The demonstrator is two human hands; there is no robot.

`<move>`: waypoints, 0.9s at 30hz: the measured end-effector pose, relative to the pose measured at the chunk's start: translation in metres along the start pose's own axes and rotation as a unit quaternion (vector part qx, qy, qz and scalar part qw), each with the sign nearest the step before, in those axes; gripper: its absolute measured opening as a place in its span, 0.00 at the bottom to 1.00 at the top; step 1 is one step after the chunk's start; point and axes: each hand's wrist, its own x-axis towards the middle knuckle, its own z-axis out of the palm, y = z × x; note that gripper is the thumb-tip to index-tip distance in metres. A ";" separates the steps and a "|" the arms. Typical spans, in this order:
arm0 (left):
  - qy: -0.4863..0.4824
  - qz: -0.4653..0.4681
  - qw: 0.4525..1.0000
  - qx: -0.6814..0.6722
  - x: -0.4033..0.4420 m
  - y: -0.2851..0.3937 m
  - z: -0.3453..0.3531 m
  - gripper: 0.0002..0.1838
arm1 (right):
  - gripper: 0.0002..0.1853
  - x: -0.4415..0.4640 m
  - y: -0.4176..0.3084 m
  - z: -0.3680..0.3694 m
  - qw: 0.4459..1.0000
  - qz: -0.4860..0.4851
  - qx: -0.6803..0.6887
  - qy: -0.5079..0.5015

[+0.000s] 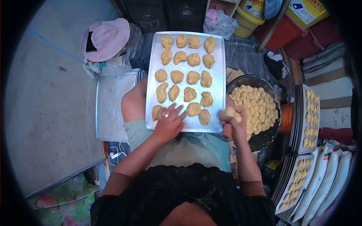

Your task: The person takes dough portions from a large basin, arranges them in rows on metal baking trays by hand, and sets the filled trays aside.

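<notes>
A metal baking tray (185, 126) rests across my lap, with rows of lumpy dough pieces (193, 78) on it. My left hand (170, 122), a ring on one finger, is over the tray's near left part. Its fingers are spread, close to the dough pieces in the nearest row, and one piece is partly behind them. At the tray's right edge my right hand (238, 118), slightly blurred, is closed on a piece of dough (232, 114). Just beyond it, on the right, a large dark basin (260, 142) holds a heap of dough balls (256, 103).
Stacked trays with dough pieces (310, 118) stand at the right, beside long white sacks (320, 180). More metal trays (115, 105) lie left of my knee. A pink hat (109, 35) with a dark phone sits behind them. Buckets (249, 20) are at the back right.
</notes>
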 end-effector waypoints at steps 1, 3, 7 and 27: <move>-0.006 0.009 1.000 0.003 0.009 0.007 0.001 0.27 | 0.25 0.000 -0.009 -0.010 0.996 -0.059 -0.025 0.058; -0.017 0.025 1.000 0.007 0.025 0.020 0.001 0.27 | 0.28 0.010 -0.017 -0.056 0.957 -0.188 -0.154 0.156; -0.072 0.002 0.997 0.027 0.034 0.025 0.023 0.23 | 0.26 0.008 -0.059 -0.072 0.567 -0.245 -0.748 0.242; -0.004 -0.006 0.999 0.050 0.078 -0.025 0.018 0.21 | 0.18 0.054 0.000 0.069 0.853 -0.235 -0.459 -0.083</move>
